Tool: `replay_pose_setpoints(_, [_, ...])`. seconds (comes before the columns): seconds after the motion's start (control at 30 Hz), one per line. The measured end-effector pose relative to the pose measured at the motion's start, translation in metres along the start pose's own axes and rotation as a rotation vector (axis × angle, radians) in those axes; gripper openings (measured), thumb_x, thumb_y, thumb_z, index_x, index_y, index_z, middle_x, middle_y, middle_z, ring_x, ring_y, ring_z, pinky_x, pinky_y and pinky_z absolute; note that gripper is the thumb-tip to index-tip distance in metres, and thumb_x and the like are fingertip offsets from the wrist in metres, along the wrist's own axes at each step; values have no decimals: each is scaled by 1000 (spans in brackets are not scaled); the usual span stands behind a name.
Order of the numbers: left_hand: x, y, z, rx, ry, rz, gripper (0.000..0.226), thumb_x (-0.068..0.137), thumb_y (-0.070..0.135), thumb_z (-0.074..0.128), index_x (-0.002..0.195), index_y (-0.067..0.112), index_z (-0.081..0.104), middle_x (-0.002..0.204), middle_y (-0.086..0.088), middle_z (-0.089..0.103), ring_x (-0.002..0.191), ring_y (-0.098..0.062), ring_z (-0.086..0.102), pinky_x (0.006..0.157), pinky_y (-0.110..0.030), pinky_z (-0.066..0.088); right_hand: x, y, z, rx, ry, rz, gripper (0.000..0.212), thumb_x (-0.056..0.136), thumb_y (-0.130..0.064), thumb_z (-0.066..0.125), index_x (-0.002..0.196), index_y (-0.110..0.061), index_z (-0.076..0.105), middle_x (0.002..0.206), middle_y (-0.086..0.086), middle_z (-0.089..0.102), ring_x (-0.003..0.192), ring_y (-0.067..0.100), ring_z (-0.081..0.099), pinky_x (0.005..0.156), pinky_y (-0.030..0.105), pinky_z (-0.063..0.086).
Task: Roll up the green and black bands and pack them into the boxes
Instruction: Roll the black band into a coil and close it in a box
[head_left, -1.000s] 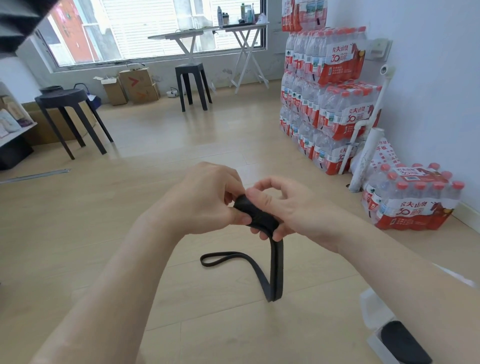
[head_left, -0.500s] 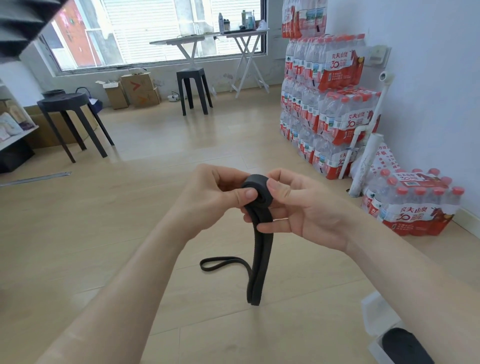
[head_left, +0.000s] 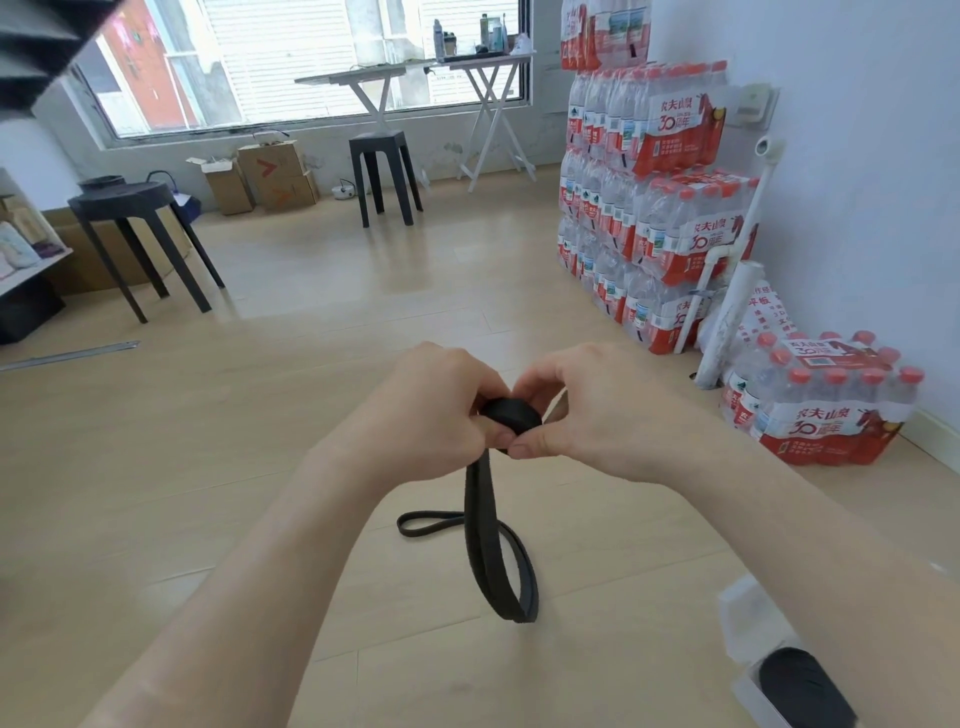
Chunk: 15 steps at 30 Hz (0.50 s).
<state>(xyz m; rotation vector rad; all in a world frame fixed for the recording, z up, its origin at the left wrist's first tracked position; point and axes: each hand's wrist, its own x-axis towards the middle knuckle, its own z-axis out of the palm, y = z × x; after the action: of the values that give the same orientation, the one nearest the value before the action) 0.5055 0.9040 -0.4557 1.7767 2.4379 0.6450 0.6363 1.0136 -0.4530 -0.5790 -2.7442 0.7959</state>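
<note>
A black band (head_left: 488, 540) hangs from both hands above the wooden floor, its upper end wound into a small tight roll (head_left: 511, 418). My left hand (head_left: 431, 410) pinches the roll from the left and my right hand (head_left: 587, 415) pinches it from the right. The loose tail drops down and curls on the floor to the left. At the lower right a white box (head_left: 748, 618) holds a rolled black band (head_left: 802, 686), partly cut off by the frame edge. No green band is visible.
Stacked packs of water bottles (head_left: 649, 197) line the right wall, with one pack (head_left: 826, 400) on the floor nearby. Two black stools (head_left: 140, 228) (head_left: 384, 176) and a white folding table (head_left: 415, 78) stand by the window. Cardboard boxes (head_left: 260, 176) sit under it.
Both hands turned the roll over, winding more band onto it. The hanging tail grew shorter and swung a little to the right.
</note>
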Motion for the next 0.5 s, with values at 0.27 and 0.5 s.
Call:
replay_pose_setpoints(0.27, [-2,-6,-12,-488,-17,-125,21,66,4,82,82,17,76,74,-1,74,74,-16,68,69,-25,55,1,1,-1,232,97,3,24,64,-20,87,79,-17,69,74,-2,71,65,8,67,63,23,55])
replay_pose_setpoints(0.5, [-3,-12,-12,-775,-72,-148,27,69,-4,76,93,9,74,87,-8,75,81,-15,70,74,-22,54,-2,3,0,668,137,76,18,70,0,81,83,-1,68,71,13,69,61,24,70,61,29,59])
